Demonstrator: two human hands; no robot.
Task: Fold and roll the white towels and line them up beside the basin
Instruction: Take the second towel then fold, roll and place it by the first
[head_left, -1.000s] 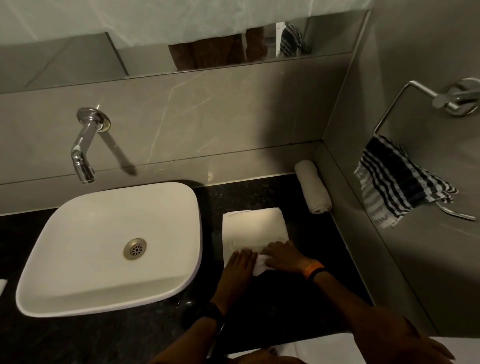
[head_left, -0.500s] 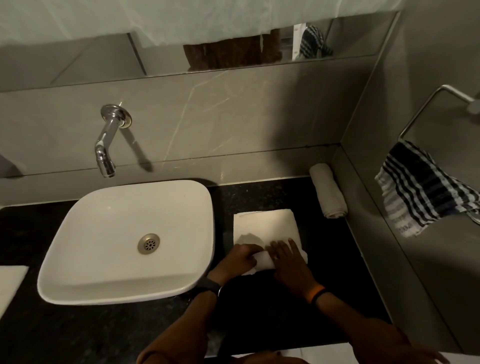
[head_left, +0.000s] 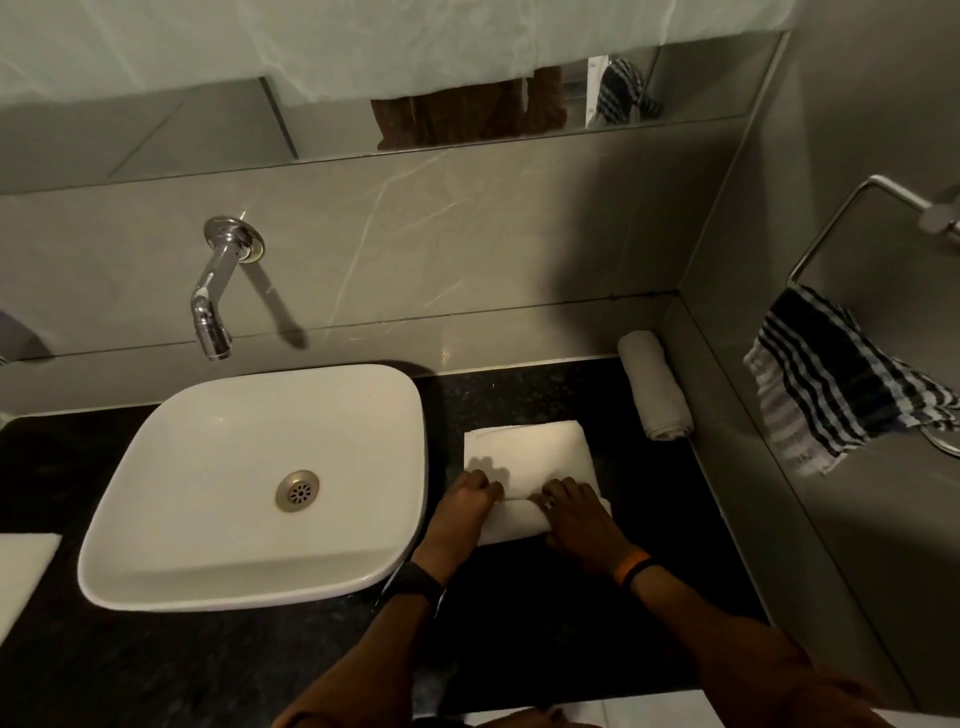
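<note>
— Where's the towel (head_left: 527, 457)?

— On the black counter (head_left: 519, 623), just right of the basin (head_left: 249, 571). It lies flat, folded into a strip running away from the person. The near end is curled up into a short roll; the far part is still flat.

— And the hands?

— Both are on that roll. The left hand (head_left: 460, 512) is at its left end, fingers curled down over it. The right hand (head_left: 576, 519) lies over the right end, fingers spread and bent, pressing on top. Each hand is closed loosely round the roll, not clenched. I cannot see the thumbs.

— Anything on the wrists?

— A dark watch (head_left: 418, 582) on the left, an orange and black band (head_left: 634, 569) on the right, and a ring on a right finger.

— Any towel finished?

— One roll (head_left: 655, 387) lies in the back corner, against the right wall, well apart from the one being worked. It looks greyer in this light.

— What else?

— A chrome tap (head_left: 210, 306) on the wall above the basin. A striped cloth (head_left: 831, 384) hangs from a ring (head_left: 852, 208) on the right wall. A white slab (head_left: 21, 571) shows at the left edge of the counter; I cannot tell what it is.
</note>
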